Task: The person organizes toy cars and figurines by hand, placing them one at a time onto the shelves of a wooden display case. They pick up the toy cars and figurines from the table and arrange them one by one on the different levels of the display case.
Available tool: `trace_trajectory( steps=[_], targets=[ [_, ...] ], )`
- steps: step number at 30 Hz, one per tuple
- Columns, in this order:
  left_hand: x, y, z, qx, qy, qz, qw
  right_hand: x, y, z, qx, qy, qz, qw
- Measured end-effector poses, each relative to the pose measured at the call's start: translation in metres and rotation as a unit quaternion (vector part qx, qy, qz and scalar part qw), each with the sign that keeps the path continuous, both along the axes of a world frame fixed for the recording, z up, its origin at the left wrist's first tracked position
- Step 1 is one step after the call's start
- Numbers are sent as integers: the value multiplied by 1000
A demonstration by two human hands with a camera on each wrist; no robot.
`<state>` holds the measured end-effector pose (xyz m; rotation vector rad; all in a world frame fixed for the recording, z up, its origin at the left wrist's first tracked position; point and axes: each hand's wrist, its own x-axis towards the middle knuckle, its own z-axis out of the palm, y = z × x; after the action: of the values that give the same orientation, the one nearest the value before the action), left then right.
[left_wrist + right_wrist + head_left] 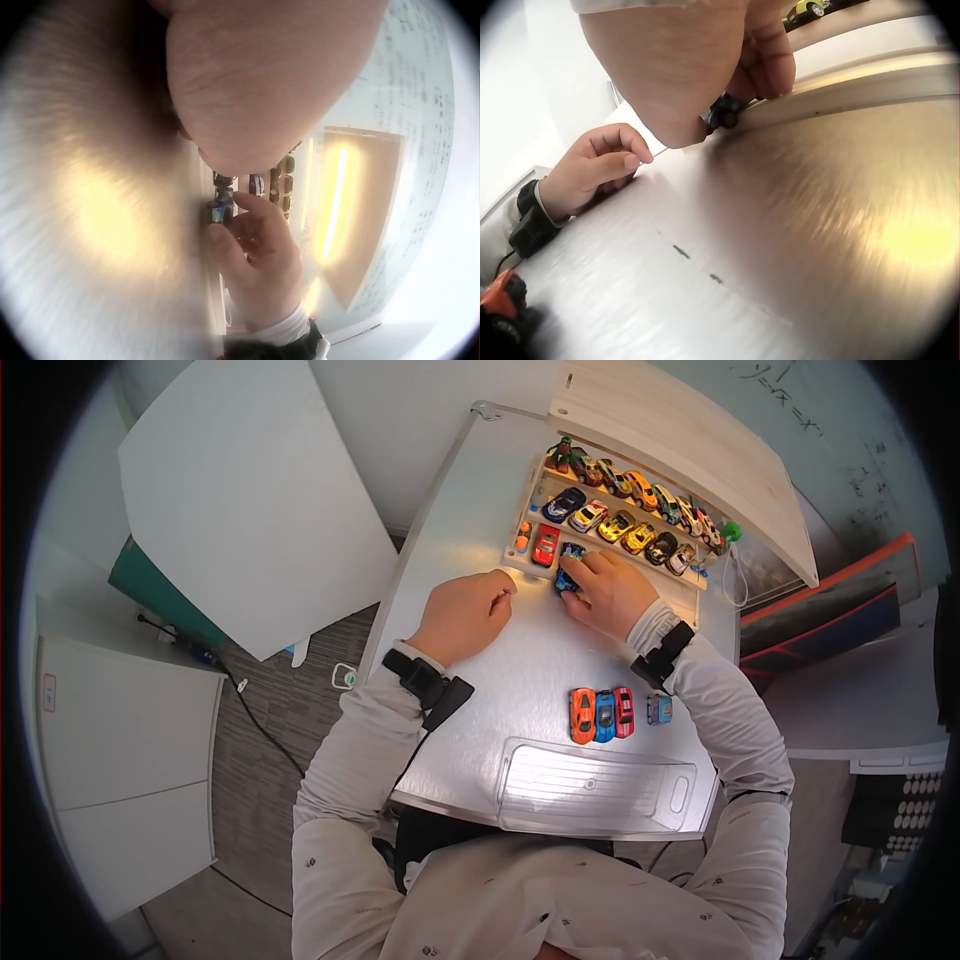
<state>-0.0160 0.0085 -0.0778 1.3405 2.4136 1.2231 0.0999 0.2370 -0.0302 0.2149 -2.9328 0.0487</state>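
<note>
My right hand [615,592] pinches a dark blue toy car [569,568] at the front edge of a wooden tiered rack [697,600]. In the left wrist view, thumb and fingers of the right hand [262,259] close around the blue car [218,211]. On the rack's lowest tier, a red toy car [545,546] sits just left of the held car, with a small orange figure [523,537] beyond it. My left hand [465,618] rests on the metal tabletop, holding nothing, its fingers loosely curled; the right wrist view also shows this left hand [596,169].
Several toy cars line the rack's upper tiers, including a yellow car [617,525]. Nearer me lie an orange car [582,716], a blue car [605,716], a red car [624,712] and a teal vehicle [659,709]. A clear plastic tray [515,800] sits at the table's near edge.
</note>
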Motion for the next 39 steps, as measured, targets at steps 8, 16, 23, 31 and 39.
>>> trace_trajectory(
  steps=[8,16,23,31,39],
  targets=[
    [0,0,-2,8,5,-2,1000,-1,-1,-3,39,5,7,999],
    [-1,0,-2,8,7,-3,1000,-3,-2,-4,53,3,1,999],
    [-1,0,-1,2,9,-4,1000,-6,4,-7,42,23,8,999],
    [-1,0,-3,6,9,-3,1000,-8,4,-9,31,45,13,998],
    [0,0,0,-1,11,-1,1000,-8,7,-10,32,38,6,999]
  ],
)
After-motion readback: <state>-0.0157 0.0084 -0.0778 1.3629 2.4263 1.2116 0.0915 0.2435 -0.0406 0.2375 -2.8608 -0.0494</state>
